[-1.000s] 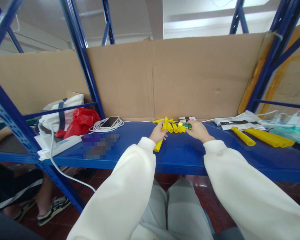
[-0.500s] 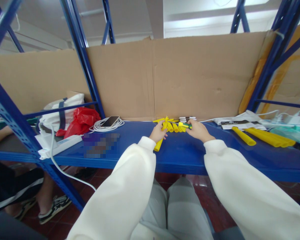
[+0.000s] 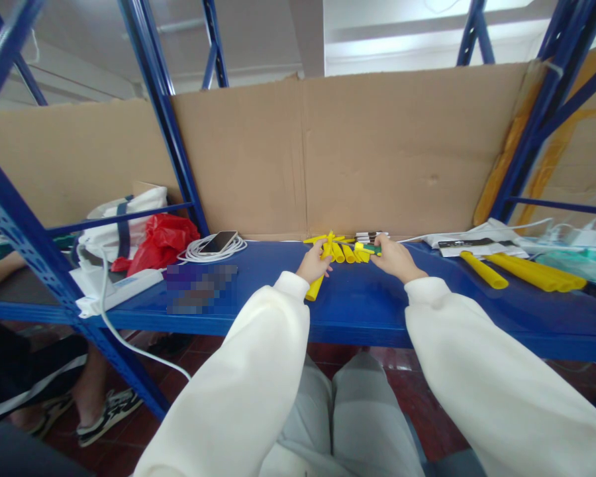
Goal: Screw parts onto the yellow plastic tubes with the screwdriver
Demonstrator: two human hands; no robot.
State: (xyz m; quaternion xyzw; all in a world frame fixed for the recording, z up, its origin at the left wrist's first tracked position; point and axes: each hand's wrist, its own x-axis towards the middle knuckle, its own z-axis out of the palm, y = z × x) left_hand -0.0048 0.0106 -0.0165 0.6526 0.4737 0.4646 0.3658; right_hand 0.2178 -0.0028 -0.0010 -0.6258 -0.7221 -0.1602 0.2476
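My left hand (image 3: pixel 314 264) is closed around a yellow tube (image 3: pixel 314 289), whose near end sticks out below the fingers. My right hand (image 3: pixel 396 258) grips a screwdriver (image 3: pixel 368 249) by its yellow and green handle. The screwdriver lies roughly level and points left toward the top of the held tube; whether its tip touches is too small to tell. Several short yellow tubes (image 3: pixel 348 254) rest on the blue shelf (image 3: pixel 263 278) between and behind my hands. Thin yellow pieces (image 3: pixel 316 238) lie behind my left hand.
More yellow tubes (image 3: pixel 536 271) lie at right beside a white plastic bag (image 3: pixel 481 233). Black-and-white items (image 3: pixel 372 235) sit against the cardboard (image 3: pixel 377 152). Leftward are a phone (image 3: pixel 219 242), a coiled white cable (image 3: pixel 238 246), a power strip (image 3: pixel 129 287) and a red bag (image 3: pixel 165 237). Another person's arm (image 3: pixel 2 270) shows far left.
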